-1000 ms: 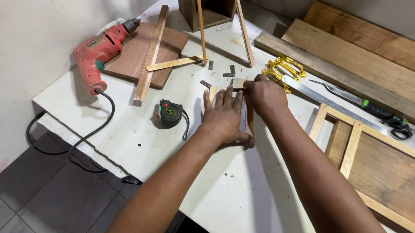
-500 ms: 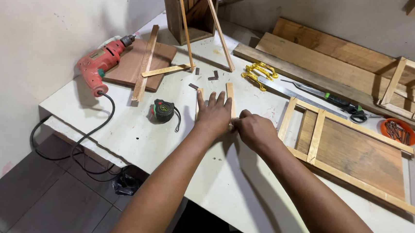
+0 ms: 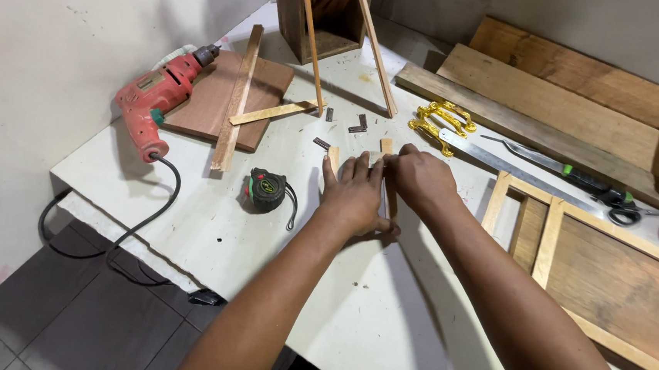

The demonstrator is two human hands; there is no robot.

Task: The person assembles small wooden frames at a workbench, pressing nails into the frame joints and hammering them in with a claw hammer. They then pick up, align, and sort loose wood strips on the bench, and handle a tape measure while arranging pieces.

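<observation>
- The left hand (image 3: 356,194) is laid flat, fingers (image 3: 361,169) extended and close together, pressed on the wooden strips (image 3: 388,147) lying side by side on the table.
- The right hand (image 3: 421,177) is curled, its fingertips (image 3: 393,160) pinched at the top of one strip, just beside the left fingers; the exact grip is hidden by the knuckles.
- Two light strip ends are seen above the fingers, one at the left fingertip and one between the hands.
- Three small dark metal pieces (image 3: 358,124) are scattered just beyond the strips.
- The white table (image 3: 211,223) is scuffed; a pale wall is seen at the left and a dark tiled floor (image 3: 42,319) below.
- One black tape measure (image 3: 267,189) lies near the left wrist.
- One red corded drill (image 3: 153,103) rests on the left edge beside a brown board (image 3: 220,92) crossed by two slats.
- One gold ornate handle (image 3: 440,123), one hand saw (image 3: 531,172) and one framed panel (image 3: 609,274) are placed to the right.
- Long planks (image 3: 575,94) are stacked at the back, by an upright wooden box (image 3: 322,14).
</observation>
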